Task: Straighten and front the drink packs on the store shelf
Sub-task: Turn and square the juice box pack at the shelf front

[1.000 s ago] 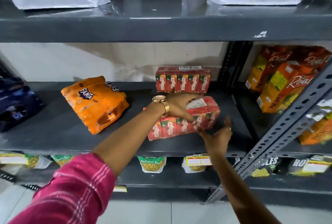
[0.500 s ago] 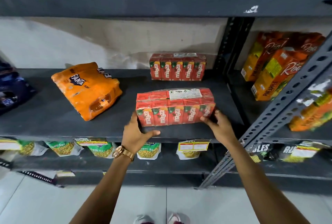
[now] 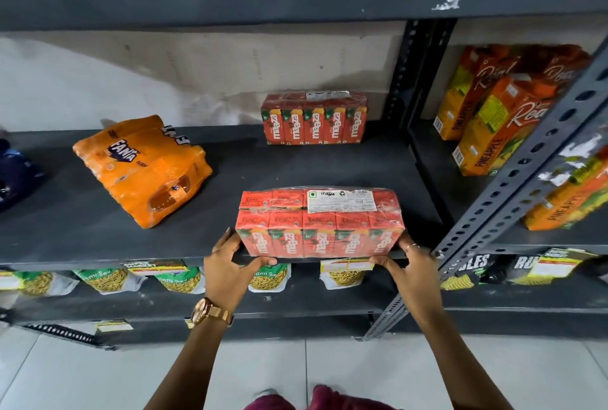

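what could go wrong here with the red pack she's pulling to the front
1. The red juice pack already sits at the shelf edge, its front face seemingly just past it; pulled further, it might tip off.
2. Both the left hand and the right hand grip only the lower corners, and the glossy wrap may slip.
3. The orange soda pack lies skewed and could get overlooked.

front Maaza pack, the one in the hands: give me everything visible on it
The red shrink-wrapped Maaza carton pack holds two rows of five small juice cartons under glossy clear film. A white printed label sits on its top face, right of centre. It stands upright and square at the front edge of the dark grey metal shelf, logos facing out. The left hand cups its left end, the right hand its right end, thumbs under the front bottom edge. A matching pack stands apart behind it.
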A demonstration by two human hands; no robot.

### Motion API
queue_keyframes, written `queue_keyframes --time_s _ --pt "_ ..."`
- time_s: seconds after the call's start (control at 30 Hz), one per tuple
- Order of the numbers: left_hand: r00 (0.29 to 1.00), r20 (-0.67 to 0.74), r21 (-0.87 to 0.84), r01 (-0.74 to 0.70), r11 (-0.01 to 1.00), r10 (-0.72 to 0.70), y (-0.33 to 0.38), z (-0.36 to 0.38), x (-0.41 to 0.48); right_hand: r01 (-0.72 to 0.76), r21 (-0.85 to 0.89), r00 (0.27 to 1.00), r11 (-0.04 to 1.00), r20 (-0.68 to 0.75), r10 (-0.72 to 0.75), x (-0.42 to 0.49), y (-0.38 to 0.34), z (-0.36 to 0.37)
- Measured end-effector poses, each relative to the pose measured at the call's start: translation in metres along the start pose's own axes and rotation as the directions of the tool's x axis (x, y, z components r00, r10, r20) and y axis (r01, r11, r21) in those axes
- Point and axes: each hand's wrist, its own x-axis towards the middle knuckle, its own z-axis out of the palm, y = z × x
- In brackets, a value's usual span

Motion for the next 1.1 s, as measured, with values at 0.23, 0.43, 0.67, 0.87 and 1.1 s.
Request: queue_keyframes --time_s 0.23,0.43,0.67,0.87,1.1 --pt "1.000 0.006 -0.023 0.011 1.000 -0.010 0.002 0.003 0.001 0.084 0.014 0.996 0.996 -0.004 -0.084 0.010 -0.002 -0.001" --pt "0.999 -0.029 -0.085 0.022 0.996 -0.024 0.007 0.007 0.003 0.110 0.003 0.994 0.994 0.017 -0.110 0.009 0.002 0.002" --pt "0.999 -0.027 -0.065 -0.038 0.997 0.037 0.004 0.005 0.000 0.086 -0.005 0.996 0.996 -0.011 -0.086 0.009 0.017 0.014" --pt "0.982 0.188 -0.052 -0.008 0.999 0.017 0.013 -0.018 0.000 0.021 0.204 0.996 0.979 -0.090 -0.002 -0.017 -0.007 0.019" --pt "0.976 -0.100 -0.018 -0.196 0.980 0.193 -0.012 -0.128 0.063 0.382 0.246 0.858 0.891 0.264 -0.441 -0.097 -0.113 0.063"
